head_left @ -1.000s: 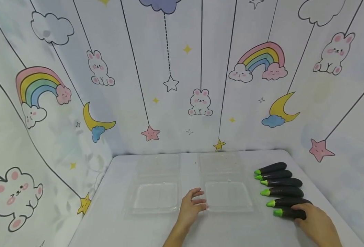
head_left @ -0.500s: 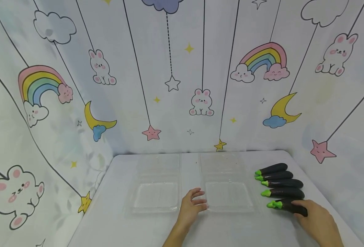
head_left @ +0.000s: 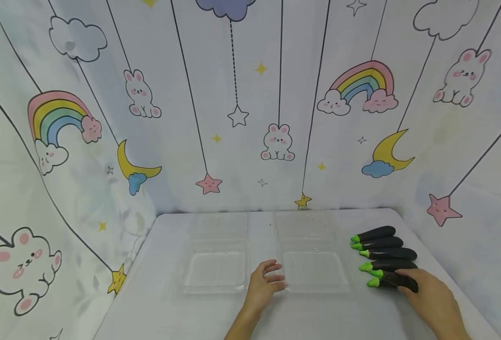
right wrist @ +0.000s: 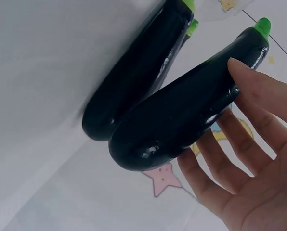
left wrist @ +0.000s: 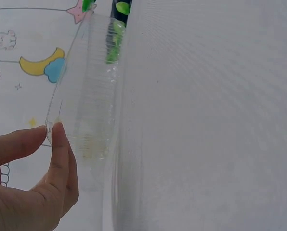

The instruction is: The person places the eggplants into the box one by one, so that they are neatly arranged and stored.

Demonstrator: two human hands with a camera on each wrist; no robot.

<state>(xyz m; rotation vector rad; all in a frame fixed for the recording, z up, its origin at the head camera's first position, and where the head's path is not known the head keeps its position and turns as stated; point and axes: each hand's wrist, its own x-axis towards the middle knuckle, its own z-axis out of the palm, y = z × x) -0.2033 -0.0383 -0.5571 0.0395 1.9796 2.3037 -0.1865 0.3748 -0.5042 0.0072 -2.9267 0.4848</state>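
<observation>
My right hand [head_left: 435, 297] grips a dark eggplant [head_left: 397, 279] with a green stem, held just above another eggplant [head_left: 380, 284] in the row. In the right wrist view the thumb lies on one side of the held eggplant [right wrist: 177, 110] and the fingers on the other. At the table's middle my left hand [head_left: 264, 285] is by the near left corner of a clear plastic box [head_left: 314, 289]. The left wrist view has its thumb and fingertips pinching the edge of that clear plastic [left wrist: 88, 86].
Several more eggplants [head_left: 393, 254] lie in a slanted row at the table's right side, stems to the left. A second clear box [head_left: 216, 290] stands on the left, its lid [head_left: 220, 226] laid open behind. Patterned cloth [head_left: 250, 94] rises behind the white table [head_left: 148, 311].
My right hand has lifted the nearest eggplant from the row and moved it slightly away from me, over the one behind. The left hand stays at the box.
</observation>
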